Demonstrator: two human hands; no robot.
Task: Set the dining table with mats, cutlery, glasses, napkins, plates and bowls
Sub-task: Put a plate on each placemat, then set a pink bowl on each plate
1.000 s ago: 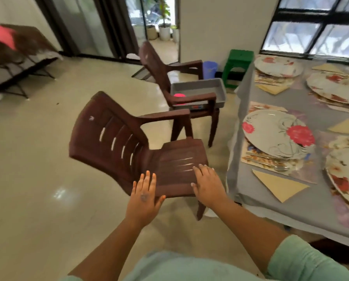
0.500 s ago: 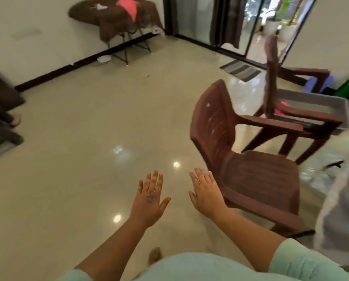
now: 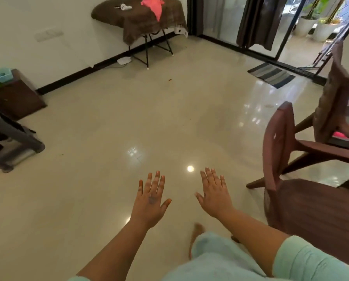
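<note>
My left hand (image 3: pixel 151 201) and my right hand (image 3: pixel 214 194) are stretched out in front of me above the shiny floor, palms down, fingers straight and spread. Neither holds anything. The dining table with its mats and plates is out of view. A brown plastic chair (image 3: pixel 303 199) stands just right of my right hand, not touched by it.
A second brown chair (image 3: pixel 336 110) stands behind the first at the right edge. A small table under a brown cloth (image 3: pixel 141 17) with a pink item stands by the far wall. A dark stool (image 3: pixel 11 138) and low cabinet (image 3: pixel 15 96) are at the left. A striped doormat (image 3: pixel 271 75) lies by the glass door.
The view has swung left, away from the dining table, which has left the frame. My hands have come off the chair seat and now hover over open floor.
</note>
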